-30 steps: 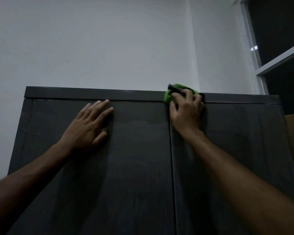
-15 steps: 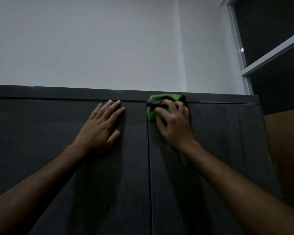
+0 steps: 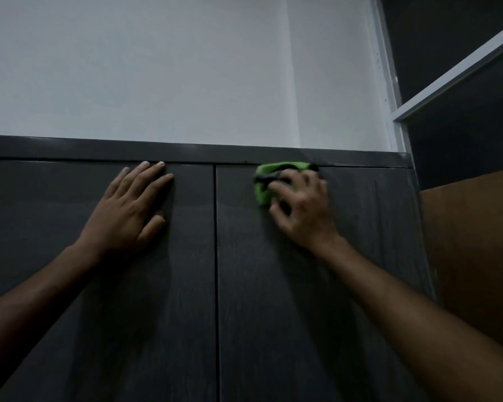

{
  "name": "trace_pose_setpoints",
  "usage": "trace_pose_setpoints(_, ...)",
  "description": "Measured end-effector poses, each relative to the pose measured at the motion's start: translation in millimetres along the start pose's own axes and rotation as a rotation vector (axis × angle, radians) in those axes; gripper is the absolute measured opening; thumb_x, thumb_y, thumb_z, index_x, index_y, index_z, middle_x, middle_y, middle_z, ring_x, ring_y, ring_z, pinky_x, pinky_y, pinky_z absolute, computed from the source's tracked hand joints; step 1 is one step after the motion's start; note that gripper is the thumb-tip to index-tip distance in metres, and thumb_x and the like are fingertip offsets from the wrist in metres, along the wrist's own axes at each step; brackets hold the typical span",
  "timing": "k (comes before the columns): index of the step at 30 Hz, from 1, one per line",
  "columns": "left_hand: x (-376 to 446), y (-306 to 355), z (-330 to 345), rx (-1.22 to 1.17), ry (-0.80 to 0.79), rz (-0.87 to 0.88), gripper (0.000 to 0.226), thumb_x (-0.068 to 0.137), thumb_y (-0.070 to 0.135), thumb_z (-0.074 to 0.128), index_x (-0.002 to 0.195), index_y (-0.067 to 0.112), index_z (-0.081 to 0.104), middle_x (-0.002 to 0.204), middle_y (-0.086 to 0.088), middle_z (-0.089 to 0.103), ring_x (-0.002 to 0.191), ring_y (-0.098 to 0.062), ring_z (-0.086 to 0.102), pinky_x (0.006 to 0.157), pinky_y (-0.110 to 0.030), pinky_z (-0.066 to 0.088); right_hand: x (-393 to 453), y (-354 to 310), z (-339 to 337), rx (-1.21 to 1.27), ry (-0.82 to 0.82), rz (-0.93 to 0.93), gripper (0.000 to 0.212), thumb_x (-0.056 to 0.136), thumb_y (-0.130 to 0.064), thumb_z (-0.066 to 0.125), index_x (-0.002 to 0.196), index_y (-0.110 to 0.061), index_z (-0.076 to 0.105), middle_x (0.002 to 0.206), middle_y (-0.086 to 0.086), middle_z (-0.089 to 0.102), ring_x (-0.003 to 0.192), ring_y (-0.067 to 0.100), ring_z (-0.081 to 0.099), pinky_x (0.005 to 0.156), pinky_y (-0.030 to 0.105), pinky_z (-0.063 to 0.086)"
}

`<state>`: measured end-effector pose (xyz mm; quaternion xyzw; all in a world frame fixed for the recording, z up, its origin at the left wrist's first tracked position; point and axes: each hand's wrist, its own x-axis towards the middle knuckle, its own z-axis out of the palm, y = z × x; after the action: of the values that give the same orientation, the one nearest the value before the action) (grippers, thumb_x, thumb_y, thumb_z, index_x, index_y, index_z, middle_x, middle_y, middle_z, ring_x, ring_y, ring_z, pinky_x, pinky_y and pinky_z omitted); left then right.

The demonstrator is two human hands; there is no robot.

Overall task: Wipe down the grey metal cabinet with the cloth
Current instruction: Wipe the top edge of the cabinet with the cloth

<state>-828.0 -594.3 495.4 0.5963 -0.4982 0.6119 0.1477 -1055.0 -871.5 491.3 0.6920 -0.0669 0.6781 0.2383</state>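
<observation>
Head view. The grey metal cabinet point(image 3: 186, 285) fills the lower frame: two dark doors with faint streaks, meeting at a vertical seam, under a plain top rail. The cloth point(image 3: 266, 181), bright green with a dark edge strip, lies bunched against the right-hand door just below the rail, at about 1 o'clock from centre. The right hand point(image 3: 301, 207) presses it there, fingers curled over it; its outline is blurred. The left hand point(image 3: 128, 213) rests flat, fingers straight, on the left-hand door at about 10 o'clock. No writing can be read.
</observation>
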Motion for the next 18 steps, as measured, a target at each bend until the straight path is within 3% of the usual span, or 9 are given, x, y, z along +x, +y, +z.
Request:
trace_pose_setpoints(3,-1.7,-1.9,0.8,0.012,-0.004,0.004,0.077,0.092,0.044,0.039,0.159,0.008,0.041,0.170,-0.015,0.031,0.159,-0.035,0.022,0.130,-0.054,0.016,29.2,4.5,-0.6,-0.007,0.081,0.446,0.030,0.092,-0.033,0.059,0.120,-0.027,0.069,0.136,0.006,0.057,0.118,0.037,0.048,0.098,0.047,0.039)
trace_pose_setpoints(4,-2.0,-2.3,0.7,0.016,-0.007,0.004,0.077,0.092,0.044,0.039,0.159,0.008,0.041,0.170,-0.015,0.031,0.159,-0.034,0.022,0.130,-0.054,0.016,36.6,-5.6,2.2,0.007,0.084,0.471,0.030,0.093,-0.033,0.058,0.121,-0.028,0.069,0.137,0.006,0.056,0.118,0.037,0.047,0.098,0.046,0.038)
trace_pose_setpoints(9,-1.9,-0.8,-3.2,0.026,-0.046,-0.014,0.077,0.093,0.046,0.038,0.161,0.010,0.039,0.171,-0.014,0.029,0.160,-0.033,0.021,0.130,-0.055,0.017,-6.5,-18.9,4.2,0.065,-0.041,-0.111,0.031,0.089,-0.036,0.059,0.116,-0.027,0.070,0.130,0.004,0.060,0.115,0.035,0.051,0.094,0.047,0.041)
trace_pose_setpoints(11,-1.3,0.9,-6.5,0.023,-0.061,-0.024,0.078,0.092,0.046,0.037,0.160,0.010,0.040,0.171,-0.014,0.030,0.160,-0.034,0.022,0.130,-0.055,0.017,-11.4,9.1,-4.2,0.029,-0.006,-0.007,0.030,0.086,-0.035,0.061,0.113,-0.025,0.071,0.125,0.006,0.062,0.112,0.036,0.051,0.091,0.048,0.043)
trace_pose_setpoints(14,0.9,12.2,-9.0,-0.035,-0.026,-0.078,0.076,0.090,0.043,0.039,0.157,0.007,0.044,0.168,-0.017,0.033,0.159,-0.035,0.024,0.130,-0.055,0.016,21.3,30.8,-8.5,0.006,0.083,0.498,0.029,0.093,-0.032,0.057,0.118,-0.026,0.069,0.130,0.007,0.058,0.119,0.038,0.046,0.098,0.050,0.040)
trace_pose_setpoints(15,2.9,19.7,-8.8,-0.068,-0.008,-0.099,0.075,0.090,0.041,0.039,0.156,0.007,0.046,0.168,-0.017,0.034,0.158,-0.035,0.025,0.130,-0.056,0.015,31.2,26.2,-7.8,0.024,0.082,0.546,0.029,0.094,-0.033,0.056,0.121,-0.027,0.069,0.133,0.007,0.057,0.120,0.039,0.045,0.100,0.048,0.038)
trace_pose_setpoints(16,5.9,28.4,-7.8,-0.095,0.002,-0.107,0.074,0.090,0.040,0.040,0.155,0.007,0.046,0.167,-0.017,0.035,0.158,-0.035,0.025,0.130,-0.056,0.015,35.4,17.9,-6.0,0.042,0.063,0.487,0.030,0.095,-0.032,0.057,0.121,-0.028,0.069,0.134,0.007,0.056,0.120,0.039,0.046,0.099,0.047,0.037)
trace_pose_setpoints(18,14.6,48.6,-3.6,-0.132,-0.013,-0.077,0.074,0.090,0.041,0.041,0.156,0.007,0.045,0.167,-0.017,0.034,0.158,-0.035,0.026,0.130,-0.056,0.016,21.9,5.0,-2.1,0.056,-0.017,0.177,0.029,0.093,-0.032,0.058,0.119,-0.028,0.070,0.133,0.006,0.057,0.117,0.037,0.048,0.096,0.046,0.038)
